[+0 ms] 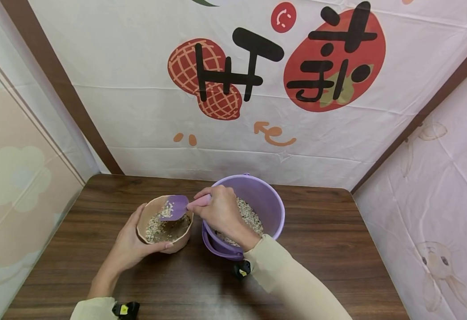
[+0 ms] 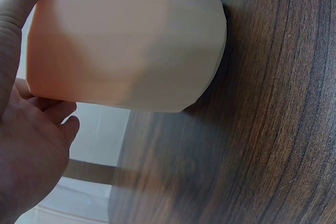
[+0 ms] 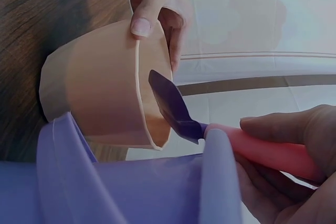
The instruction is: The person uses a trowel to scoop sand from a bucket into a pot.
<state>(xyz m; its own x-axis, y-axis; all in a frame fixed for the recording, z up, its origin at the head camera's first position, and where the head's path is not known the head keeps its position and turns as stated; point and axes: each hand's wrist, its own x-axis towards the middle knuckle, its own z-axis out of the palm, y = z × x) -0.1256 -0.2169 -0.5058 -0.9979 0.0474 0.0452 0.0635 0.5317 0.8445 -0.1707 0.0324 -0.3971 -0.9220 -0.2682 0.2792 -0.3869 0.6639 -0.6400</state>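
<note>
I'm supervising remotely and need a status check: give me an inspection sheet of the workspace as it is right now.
Surface: dark wood-grain table, dry, no spills seen.
Job's things: beige pot part full of grain mix; purple bucket holding more of the mix; scoop with purple blade and pink handle, carrying some mix over the pot.
Clutter: nothing seen.
Hands: left hand grips the pot by its wall and rim; right hand grips the scoop's handle above the bucket.
Cables: nothing seen.
Surroundings: printed cloth backdrop with peanut and strawberry drawings; side panels with flower and rabbit prints.
</note>
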